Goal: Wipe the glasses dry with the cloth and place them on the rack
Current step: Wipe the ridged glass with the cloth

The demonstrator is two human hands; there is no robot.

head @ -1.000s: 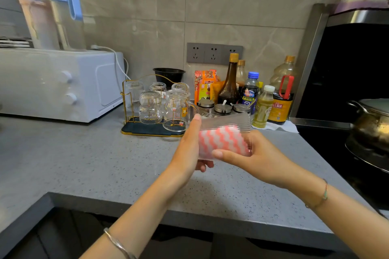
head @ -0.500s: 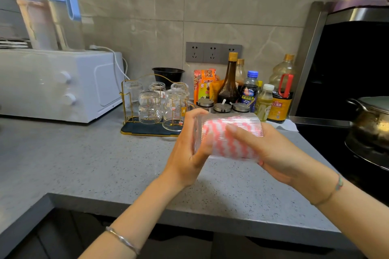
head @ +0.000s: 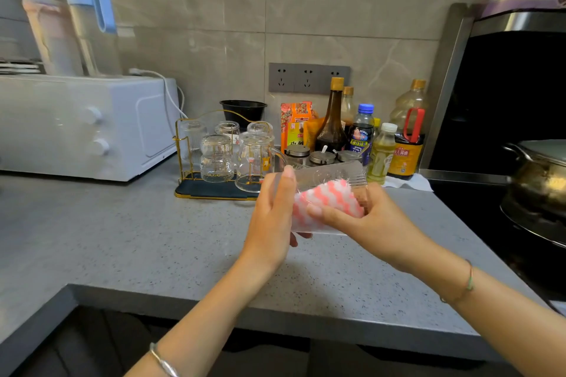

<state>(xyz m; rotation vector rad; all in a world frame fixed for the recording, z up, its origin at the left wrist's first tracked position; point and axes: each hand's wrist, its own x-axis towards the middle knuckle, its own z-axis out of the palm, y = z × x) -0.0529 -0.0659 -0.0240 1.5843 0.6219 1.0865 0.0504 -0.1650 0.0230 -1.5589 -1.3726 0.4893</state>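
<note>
A clear ribbed glass lies on its side in the air above the grey counter, its base cupped by my left hand. A pink-and-white zigzag cloth fills the inside of the glass, and my right hand grips the cloth at the glass's open end. Behind them on the counter stands a gold wire rack with a dark base, carrying several clear glasses upside down, one of them with a handle.
A white microwave with jugs on top stands at the back left. Sauce and oil bottles and small jars crowd the wall right of the rack. At the right is a stove with a metal pot. Grey counter stretches in front.
The glass has turned in my hands between the frames, and the cloth inside has shifted with it. Both hands stay at about the same spot above the counter.
</note>
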